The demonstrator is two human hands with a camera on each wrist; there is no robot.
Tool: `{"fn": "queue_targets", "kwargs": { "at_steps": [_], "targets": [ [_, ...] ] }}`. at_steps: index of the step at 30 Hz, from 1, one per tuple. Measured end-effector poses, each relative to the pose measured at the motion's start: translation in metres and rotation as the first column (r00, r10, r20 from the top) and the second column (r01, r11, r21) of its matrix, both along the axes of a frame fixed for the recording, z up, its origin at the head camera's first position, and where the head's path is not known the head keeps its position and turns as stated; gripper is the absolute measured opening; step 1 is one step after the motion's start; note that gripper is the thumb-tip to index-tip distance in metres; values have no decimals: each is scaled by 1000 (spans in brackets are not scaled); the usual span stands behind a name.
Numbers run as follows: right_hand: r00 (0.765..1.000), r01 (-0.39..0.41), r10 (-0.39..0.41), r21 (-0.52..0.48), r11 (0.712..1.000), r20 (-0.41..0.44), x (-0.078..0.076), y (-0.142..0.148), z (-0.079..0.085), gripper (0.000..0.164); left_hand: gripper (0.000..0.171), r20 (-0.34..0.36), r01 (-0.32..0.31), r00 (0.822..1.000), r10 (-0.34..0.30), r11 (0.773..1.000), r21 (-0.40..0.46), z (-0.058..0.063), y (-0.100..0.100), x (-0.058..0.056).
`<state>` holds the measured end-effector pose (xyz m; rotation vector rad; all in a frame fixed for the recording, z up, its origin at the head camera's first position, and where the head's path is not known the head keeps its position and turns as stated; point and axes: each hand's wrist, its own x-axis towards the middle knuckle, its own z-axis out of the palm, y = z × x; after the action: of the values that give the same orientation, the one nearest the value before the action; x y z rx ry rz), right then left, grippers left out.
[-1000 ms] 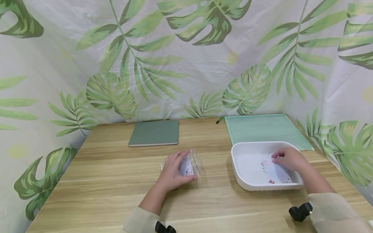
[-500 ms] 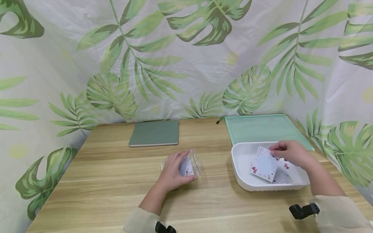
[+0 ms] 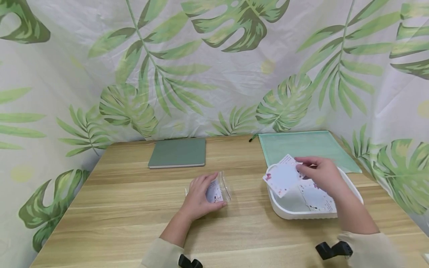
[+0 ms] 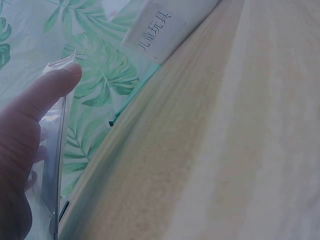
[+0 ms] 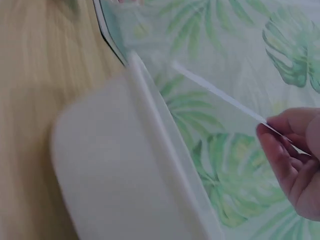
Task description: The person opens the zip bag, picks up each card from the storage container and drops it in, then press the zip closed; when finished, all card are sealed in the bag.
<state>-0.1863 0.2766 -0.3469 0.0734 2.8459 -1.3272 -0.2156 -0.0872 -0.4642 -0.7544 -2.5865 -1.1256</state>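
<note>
My left hand [image 3: 200, 197] grips a clear zip bag [image 3: 225, 188] at the middle of the table, with printed paper cards showing inside it. In the left wrist view its thumb [image 4: 50, 87] lies along the bag's edge, and other fingers show through the plastic. With thumb and fingers, my right hand [image 3: 320, 175] pinches one square white card [image 3: 284, 175] by its edge. That card has a floral border and is tilted over the left side of a white plastic basin [image 3: 295, 215]. More such cards [image 3: 318, 199] lie on the basin's bottom.
A dark green notebook [image 3: 177, 153] lies at the back left. At the back right is a mint-green mesh zip pouch [image 3: 301, 145], partly behind the basin. A leaf-patterned cloth [image 3: 234, 74] hangs behind the table. The basin's side carries a printed label [image 4: 155, 30].
My right hand has lifted a card off the pile in the basin and brought it left and up to the basin's left rim. The left hand and bag have stayed put.
</note>
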Motion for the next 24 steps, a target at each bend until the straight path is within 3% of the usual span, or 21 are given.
{"fn": "queue_targets", "kwargs": {
  "at_steps": [4, 8, 14, 24],
  "targets": [
    [995, 74, -87, -191, 979, -58, -3, -29, -12, 43, 92, 2, -3, 1000, 3, 1000, 2, 0, 0, 0],
    [991, 111, -130, -317, 942, -39, -6, -61, -24, 41, 92, -10, -5, 1000, 5, 1000, -4, 0, 0, 0],
    [993, 112, -114, -339, 934, 14, -14, -97, -35, 36, 93, -32, -8, 999, 8, 1000, -12, 0, 1, -1],
    [989, 131, -145, -390, 911, -8, -23, -124, -45, 32, 94, -24, -4, 1000, 4, 1000, -21, 1, 1, 0]
  ]
}}
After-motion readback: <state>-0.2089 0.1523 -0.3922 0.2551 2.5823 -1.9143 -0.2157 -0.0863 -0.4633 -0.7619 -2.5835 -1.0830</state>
